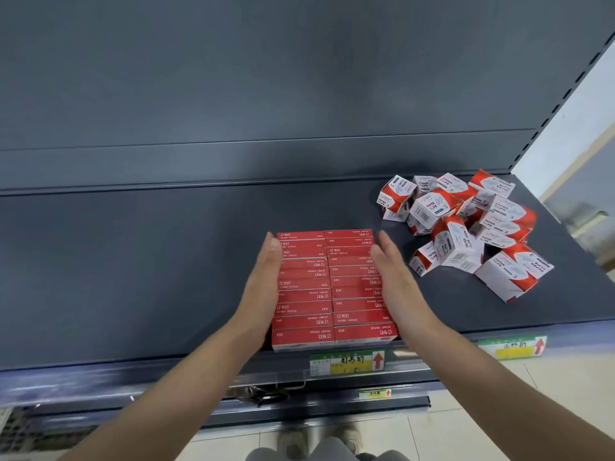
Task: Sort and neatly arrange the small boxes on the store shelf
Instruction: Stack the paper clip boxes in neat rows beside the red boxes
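Both flat, open hands, left [266, 281] and right [394, 277], square the staple boxes [332, 287] at the shelf's [133, 261] front edge; next, the jumbled clip boxes [466, 227] near its right edge need lining up.

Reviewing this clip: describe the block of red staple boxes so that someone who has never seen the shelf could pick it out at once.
On the dark grey shelf, look at the front edge near the middle, just above the yellow price label. The red staple boxes lie flat in two tidy columns between the left hand and the right hand. Unlike the tumbled red-and-white paper clip boxes to the right, they are all red and squared up.
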